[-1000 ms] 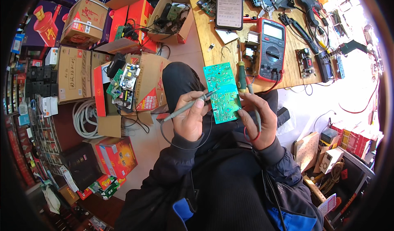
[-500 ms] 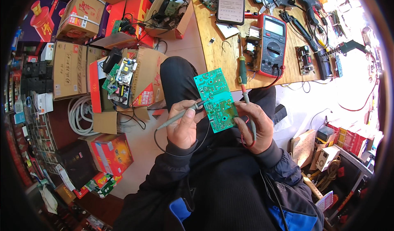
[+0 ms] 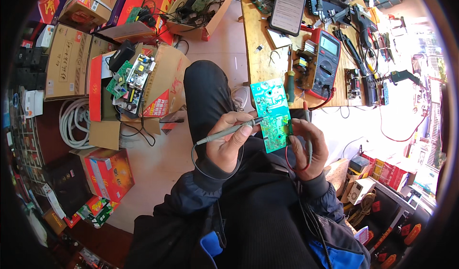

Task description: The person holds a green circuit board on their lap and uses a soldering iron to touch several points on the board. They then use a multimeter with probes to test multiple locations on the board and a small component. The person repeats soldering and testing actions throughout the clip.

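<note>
A green circuit board [image 3: 271, 121] is held up over my lap, its soldered side toward me. My left hand [image 3: 224, 147] is closed round a grey test probe [image 3: 221, 134], whose dark tip reaches the board's left edge; whether it touches a contact is too small to tell. With my right hand [image 3: 317, 152] I grip the board's right edge. A second grey probe [image 3: 309, 149] with a red front end lies in the same hand, pointing up and away from the board. Beyond them on the bench lies a red and grey multimeter [image 3: 327, 61], leads plugged in.
On the wooden bench [image 3: 262, 68] lie a phone [image 3: 289, 8], a green-handled screwdriver [image 3: 290, 90], a soldering gun [image 3: 366, 27] and loose boards. Left on the floor, an open carton [image 3: 167, 78] holds circuit boards. A coiled white hose [image 3: 76, 125] lies beside it. Boxes stand at right.
The view has shifted, so the bench and boxes sit differently in it. The board is turned slightly more upright. The right probe now points more straight up. Both hands keep their holds.
</note>
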### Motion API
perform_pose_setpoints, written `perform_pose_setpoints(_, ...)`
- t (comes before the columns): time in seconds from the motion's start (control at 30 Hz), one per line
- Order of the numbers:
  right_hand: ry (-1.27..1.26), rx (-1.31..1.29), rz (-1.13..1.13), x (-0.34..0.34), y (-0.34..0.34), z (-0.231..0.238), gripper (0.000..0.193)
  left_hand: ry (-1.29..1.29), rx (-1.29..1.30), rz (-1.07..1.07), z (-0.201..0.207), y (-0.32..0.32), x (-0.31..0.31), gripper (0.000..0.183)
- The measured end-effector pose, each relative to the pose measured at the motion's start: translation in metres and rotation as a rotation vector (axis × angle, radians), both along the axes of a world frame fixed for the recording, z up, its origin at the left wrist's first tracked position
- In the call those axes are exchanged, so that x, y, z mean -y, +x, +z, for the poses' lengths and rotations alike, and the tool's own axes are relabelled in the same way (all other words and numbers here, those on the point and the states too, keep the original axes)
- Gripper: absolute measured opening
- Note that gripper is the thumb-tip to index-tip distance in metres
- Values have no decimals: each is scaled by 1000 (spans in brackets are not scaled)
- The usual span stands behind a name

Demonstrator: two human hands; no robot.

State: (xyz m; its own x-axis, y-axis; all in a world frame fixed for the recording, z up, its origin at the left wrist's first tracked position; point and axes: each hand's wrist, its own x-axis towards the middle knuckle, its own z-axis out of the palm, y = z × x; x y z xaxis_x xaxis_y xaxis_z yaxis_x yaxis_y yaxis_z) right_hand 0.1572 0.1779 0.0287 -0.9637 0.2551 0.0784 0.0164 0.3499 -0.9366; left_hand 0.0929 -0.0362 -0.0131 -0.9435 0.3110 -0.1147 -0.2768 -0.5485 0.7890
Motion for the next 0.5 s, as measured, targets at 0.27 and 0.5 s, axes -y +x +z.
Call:
perform_pose_setpoints(0.27, 43, 17, -4, 3, 3, -3, 42, 81, -9, -45, -4, -2, 6, 24)
perform_pose_setpoints(0.5, 91, 17, -81, 5, -15, -11, 42, -17, -11, -73, -8, -35, -4, 24)
